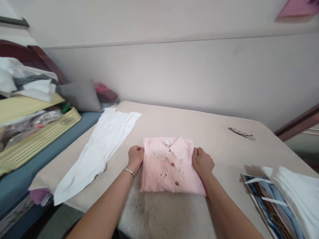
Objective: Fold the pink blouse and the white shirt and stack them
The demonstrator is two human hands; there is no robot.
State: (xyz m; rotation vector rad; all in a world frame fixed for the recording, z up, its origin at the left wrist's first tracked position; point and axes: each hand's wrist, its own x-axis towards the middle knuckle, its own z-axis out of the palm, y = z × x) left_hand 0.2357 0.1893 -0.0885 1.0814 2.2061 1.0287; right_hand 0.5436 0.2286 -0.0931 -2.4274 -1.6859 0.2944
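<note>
- Left hand [136, 156]: fingers curled, pinching the left edge of the pink shirt [167, 164]. Right hand [203, 161]: same on the right edge.
- Shirt sits between them, folded to a rough rectangle, front up, on the beige cover [179, 215].
- Handling, my read: light, soft, floppy, not slippery; trim could snag. Take both sides through all layers, else the fold opens.
- Looks, hem to neck: pale pink, reddish-brown buttons [177, 183], cutout flowers [163, 175], scalloped collar [159, 149], white label [166, 142].
- White cloth [99, 149] runs along the left, apart from shirt.
- Far right: eyeglasses [241, 133]. Wall [199, 73] behind.
</note>
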